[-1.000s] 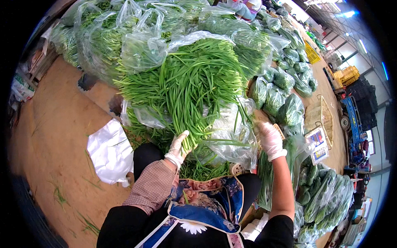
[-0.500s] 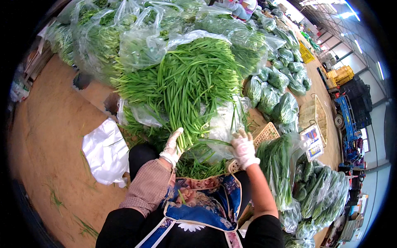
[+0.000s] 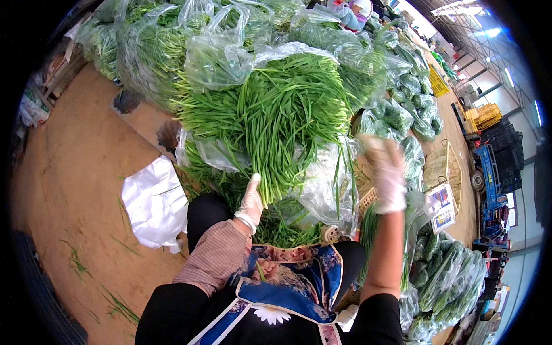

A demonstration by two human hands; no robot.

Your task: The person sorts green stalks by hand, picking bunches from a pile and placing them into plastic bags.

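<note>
A big bunch of garlic chives [image 3: 290, 115] lies before me, stem ends toward my lap. My left hand [image 3: 251, 202], in a whitish glove, grips the stems at the bunch's near end, thumb upward. To the right, my right hand [image 3: 382, 164], gloved too, is raised over the bagged greens; motion smears its fingers, so whether it holds anything is unclear. Between the hands lies a crumpled clear plastic bag [image 3: 325, 184], with a few loose blades hanging across it. Loose green trimmings [image 3: 284, 233] lie close to my floral apron [image 3: 287, 267].
Large clear bags of chives [image 3: 149, 63] are heaped at the far left. Several bagged green vegetables [image 3: 451, 282] stand at the right, near a small sign [image 3: 441, 206]. A white plastic sheet [image 3: 154, 201] lies on the brown floor [image 3: 75, 172]. Further off are yellow crates [image 3: 483, 117] and a blue cart [image 3: 487, 172].
My right hand has moved up and to the right, away from the loose blades beside the bunch. My left hand stays at the stems. The whole view has shifted slightly.
</note>
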